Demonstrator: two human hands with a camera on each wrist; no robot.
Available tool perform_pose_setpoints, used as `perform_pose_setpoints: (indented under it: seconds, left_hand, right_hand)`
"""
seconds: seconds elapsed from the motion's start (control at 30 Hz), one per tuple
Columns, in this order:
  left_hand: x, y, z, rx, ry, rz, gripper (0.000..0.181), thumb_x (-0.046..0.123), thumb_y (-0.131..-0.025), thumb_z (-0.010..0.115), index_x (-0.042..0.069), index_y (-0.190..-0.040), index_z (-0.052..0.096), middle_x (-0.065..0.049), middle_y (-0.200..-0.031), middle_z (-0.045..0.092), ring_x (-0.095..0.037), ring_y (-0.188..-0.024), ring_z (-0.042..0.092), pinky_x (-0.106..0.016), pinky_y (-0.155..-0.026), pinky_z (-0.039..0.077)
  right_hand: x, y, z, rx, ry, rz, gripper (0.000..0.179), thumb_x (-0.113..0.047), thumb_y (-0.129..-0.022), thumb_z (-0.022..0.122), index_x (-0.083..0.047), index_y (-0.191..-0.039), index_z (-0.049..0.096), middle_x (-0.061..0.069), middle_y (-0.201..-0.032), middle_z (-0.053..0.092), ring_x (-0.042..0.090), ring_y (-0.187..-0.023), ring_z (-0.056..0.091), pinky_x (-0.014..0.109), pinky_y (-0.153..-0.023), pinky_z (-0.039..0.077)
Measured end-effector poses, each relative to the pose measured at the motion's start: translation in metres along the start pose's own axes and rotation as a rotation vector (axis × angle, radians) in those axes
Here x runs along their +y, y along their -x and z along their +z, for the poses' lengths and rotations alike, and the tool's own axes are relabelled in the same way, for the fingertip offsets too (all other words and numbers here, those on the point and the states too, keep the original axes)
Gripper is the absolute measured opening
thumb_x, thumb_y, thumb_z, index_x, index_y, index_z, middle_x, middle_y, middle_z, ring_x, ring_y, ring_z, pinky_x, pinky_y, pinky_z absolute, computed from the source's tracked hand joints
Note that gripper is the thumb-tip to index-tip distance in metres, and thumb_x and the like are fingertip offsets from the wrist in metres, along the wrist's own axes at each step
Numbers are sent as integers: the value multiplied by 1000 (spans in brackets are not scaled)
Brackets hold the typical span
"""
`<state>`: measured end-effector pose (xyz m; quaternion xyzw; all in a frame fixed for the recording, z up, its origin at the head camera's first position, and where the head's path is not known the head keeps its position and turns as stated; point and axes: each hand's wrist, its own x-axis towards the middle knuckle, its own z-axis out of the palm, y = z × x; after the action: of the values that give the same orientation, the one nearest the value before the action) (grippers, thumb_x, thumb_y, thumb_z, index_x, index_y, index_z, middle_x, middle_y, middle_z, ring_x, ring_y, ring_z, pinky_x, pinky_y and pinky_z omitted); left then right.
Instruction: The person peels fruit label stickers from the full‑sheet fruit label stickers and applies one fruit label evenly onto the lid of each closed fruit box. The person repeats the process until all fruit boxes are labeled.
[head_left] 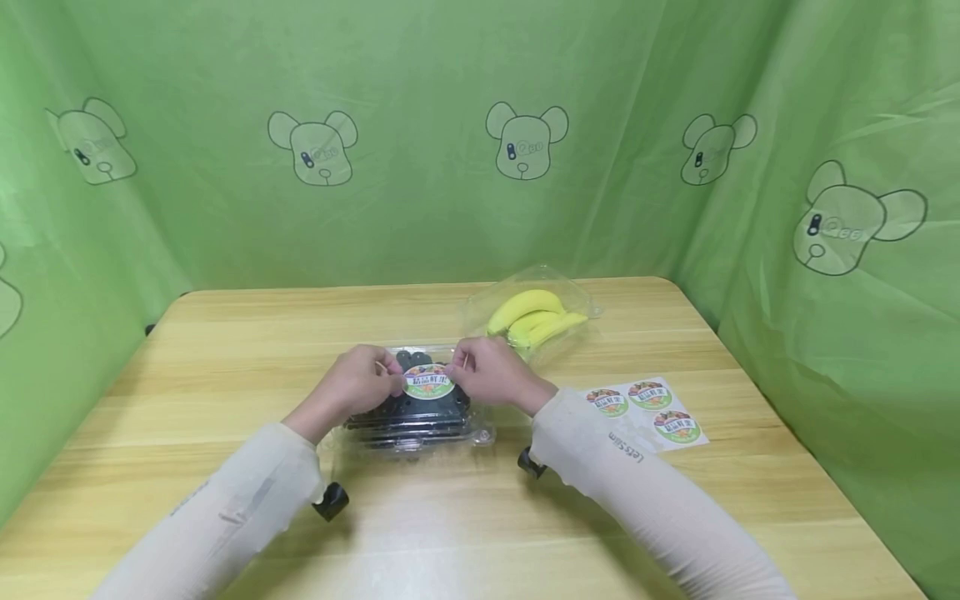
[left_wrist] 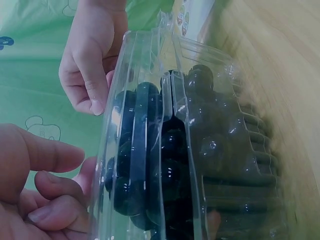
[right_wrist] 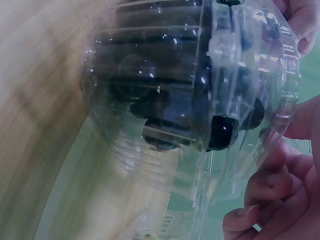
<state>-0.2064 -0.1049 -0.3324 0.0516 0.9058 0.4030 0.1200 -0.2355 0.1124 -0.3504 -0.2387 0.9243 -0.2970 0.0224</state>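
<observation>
A clear plastic clamshell box (head_left: 408, 446) of dark grapes (left_wrist: 172, 170) sits on the table, its lid down. Over the lid lies an oval fruit sticker (head_left: 429, 383) with printed characters and a green lower edge. My left hand (head_left: 366, 379) pinches the sticker's left edge, fingers curled. At the opposite edge, my right hand (head_left: 491, 371) pinches it between thumb and fingers. The left wrist view shows the left hand (left_wrist: 47, 185) close beside the lid; the right wrist view shows curled fingers of the right hand (right_wrist: 285, 190) there. Neither wrist view shows the sticker.
Behind and to the right, a clear plastic box (head_left: 545, 275) holds yellow bananas (head_left: 528, 312). A white sheet (head_left: 637, 417) with three similar oval stickers lies right of the grape box, partly under the right forearm. Green curtains (head_left: 420, 233) surround the wooden table (head_left: 247, 358).
</observation>
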Motion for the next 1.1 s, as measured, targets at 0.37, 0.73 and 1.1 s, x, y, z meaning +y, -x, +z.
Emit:
perform_pose_setpoints:
  seconds: [0.37,0.73,1.1]
  left_hand:
    - [3,-1,0,1,-24,39,16,19,-90,67,7,-100,67,-5,-82,65,-22,-73,58,-32,-63,51]
    - [8,1,4,-20,-36,65,22,19,-90,67,9,-109,70,-6,-79,63,-19,-66,54,-29,-57,48]
    - [7,0,5,-16,-83,103,23,19,-90,68,6,-109,71,-2,-83,67,-18,-70,57,-29,-60,49]
  right_hand:
    - [-3,1,-4,24,-10,-12,14,-21,-92,65,-10,-85,63,-1,-60,54,12,-48,47,24,-42,42]
    - [-12,3,-3,4,3,-105,13,-17,-93,61,-7,-93,70,-4,-53,50,6,-41,39,18,-36,33]
    - [-10,4,-1,1,37,-154,15,-20,-94,62,-9,-87,69,-8,-47,42,4,-38,32,17,-35,26]
